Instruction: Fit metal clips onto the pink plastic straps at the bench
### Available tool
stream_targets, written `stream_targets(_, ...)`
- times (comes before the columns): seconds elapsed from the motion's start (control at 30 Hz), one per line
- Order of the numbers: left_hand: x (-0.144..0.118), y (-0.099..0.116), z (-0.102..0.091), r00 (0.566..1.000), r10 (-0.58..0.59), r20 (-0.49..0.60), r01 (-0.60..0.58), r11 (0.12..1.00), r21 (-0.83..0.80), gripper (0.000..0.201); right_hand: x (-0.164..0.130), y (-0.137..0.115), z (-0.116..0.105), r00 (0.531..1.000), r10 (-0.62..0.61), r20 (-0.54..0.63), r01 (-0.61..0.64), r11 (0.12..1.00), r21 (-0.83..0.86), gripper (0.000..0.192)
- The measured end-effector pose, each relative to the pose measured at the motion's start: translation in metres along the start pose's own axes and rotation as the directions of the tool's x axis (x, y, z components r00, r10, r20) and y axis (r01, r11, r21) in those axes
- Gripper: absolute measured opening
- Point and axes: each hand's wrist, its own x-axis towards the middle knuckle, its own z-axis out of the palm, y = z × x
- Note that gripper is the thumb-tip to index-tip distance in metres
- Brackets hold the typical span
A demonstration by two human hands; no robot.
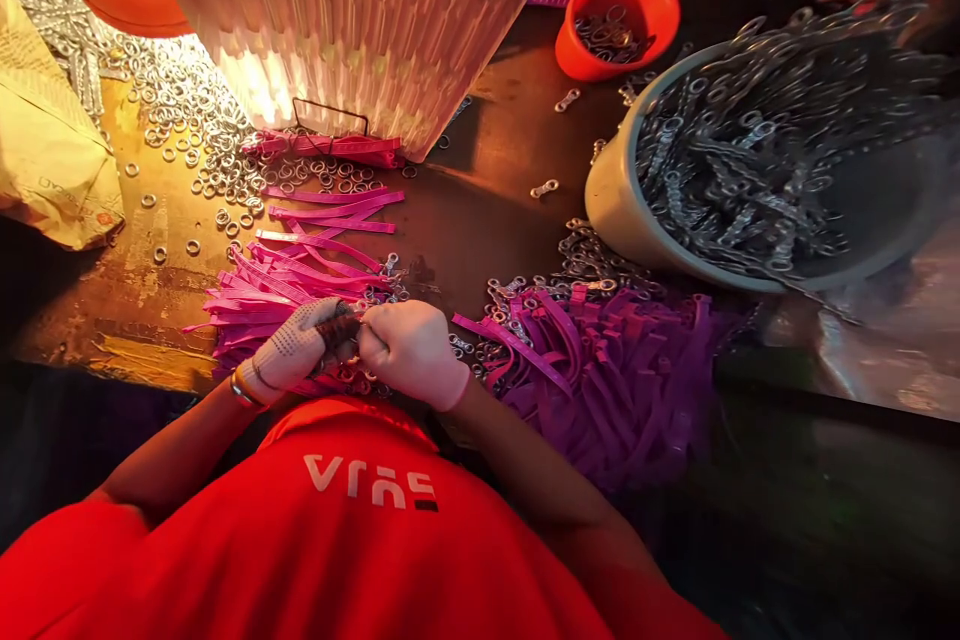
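Close in front of my red shirt, both hands meet over a pile of pink straps (259,285). My left hand (289,350), in a white dotted glove with dark-wrapped fingers, is closed. Pressed against it is my right hand (412,348), gloved and curled into a fist. Whatever is pinched between the fingers is too small and covered to make out. Small metal fittings (391,263) show just beyond the fingertips. To the right of my right hand lies a heap of purple straps (615,370) with metal end fittings.
Loose metal rings (199,125) spread across the table at upper left, near a yellow bag (52,140). A corrugated translucent panel (337,10) stands over a bundled set of straps (322,148). A red cup (581,45) and a bucket (619,185) of metal links stand right.
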Motion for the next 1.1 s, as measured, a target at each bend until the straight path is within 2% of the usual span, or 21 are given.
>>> stream_targets(0.1, 0.006, 0.006, 0.004, 0.996, -0.041, -0.084, 0.024, 0.979, -0.2, 0.036, -0.001, -0.01, 0.007, 0.99, 0.11, -0.091, -0.104, 0.992, 0.072, 0.036)
stream_targets(0.2, 0.013, 0.016, -0.001, 0.99, -0.023, -0.138, -0.016, 0.961, -0.275, 0.035, 0.018, 0.002, 0.011, 0.976, 0.217, -0.011, -0.203, 0.931, 0.304, 0.039)
stream_targets(0.27, 0.016, 0.021, -0.011, 0.987, -0.018, -0.157, -0.028, 0.956, -0.29, 0.034, 0.046, 0.024, 0.014, 0.959, 0.284, 0.027, -0.276, 0.901, 0.334, 0.039)
stream_targets(0.37, 0.017, 0.024, -0.03, 0.977, -0.022, -0.213, -0.048, 0.947, -0.317, 0.04, 0.099, 0.065, 0.028, 0.932, 0.364, -0.002, -0.361, 0.926, 0.113, 0.035)
stream_targets(0.43, 0.017, 0.021, -0.038, 0.972, -0.042, -0.233, -0.039, 0.942, -0.334, 0.042, 0.128, 0.087, 0.043, 0.93, 0.364, 0.053, -0.36, 0.93, -0.073, 0.032)
stream_targets(0.5, 0.016, 0.017, -0.04, 0.971, -0.067, -0.228, -0.02, 0.933, -0.36, 0.04, 0.145, 0.1, 0.059, 0.925, 0.363, 0.109, -0.339, 0.921, -0.189, 0.033)
stream_targets(0.57, 0.017, 0.013, -0.037, 0.975, -0.09, -0.204, 0.003, 0.92, -0.391, 0.035, 0.15, 0.103, 0.07, 0.916, 0.378, 0.136, -0.346, 0.914, -0.213, 0.035)
stream_targets(0.63, 0.021, 0.011, -0.031, 0.976, -0.129, -0.176, 0.039, 0.897, -0.439, 0.029, 0.148, 0.098, 0.072, 0.906, 0.391, 0.16, -0.375, 0.919, -0.126, 0.035)
stream_targets(0.7, 0.029, 0.012, -0.026, 0.974, -0.166, -0.155, 0.07, 0.87, -0.488, 0.019, 0.141, 0.086, 0.063, 0.917, 0.341, 0.206, -0.37, 0.921, 0.122, 0.034)
stream_targets(0.77, 0.038, 0.016, -0.026, 0.965, -0.217, -0.15, 0.1, 0.828, -0.551, 0.007, 0.128, 0.069, 0.046, 0.949, 0.205, 0.239, -0.296, 0.838, 0.458, 0.035)
stream_targets(0.83, 0.048, 0.021, -0.03, 0.946, -0.283, -0.157, 0.127, 0.771, -0.624, 0.019, 0.109, 0.051, 0.025, 0.973, 0.035, 0.229, -0.188, 0.7, 0.689, 0.033)
stream_targets(0.87, 0.052, 0.024, -0.035, 0.938, -0.309, -0.157, 0.132, 0.738, -0.662, 0.026, 0.098, 0.042, 0.014, 0.975, -0.037, 0.22, -0.141, 0.662, 0.736, 0.03)
stream_targets(0.93, 0.057, 0.03, -0.046, 0.937, -0.309, -0.161, 0.106, 0.691, -0.715, 0.034, 0.071, 0.028, -0.004, 0.968, -0.124, 0.218, -0.076, 0.683, 0.727, 0.022)
stream_targets(1.03, 0.055, 0.04, -0.067, 0.951, -0.224, -0.212, -0.007, 0.673, -0.739, 0.036, 0.028, 0.016, -0.019, 0.964, -0.14, 0.226, -0.04, 0.764, 0.644, 0.017)
stream_targets(1.1, 0.047, 0.048, -0.077, 0.946, -0.185, -0.266, -0.07, 0.683, -0.727, 0.036, 0.003, 0.012, -0.019, 0.963, -0.136, 0.233, -0.041, 0.778, 0.627, 0.019)
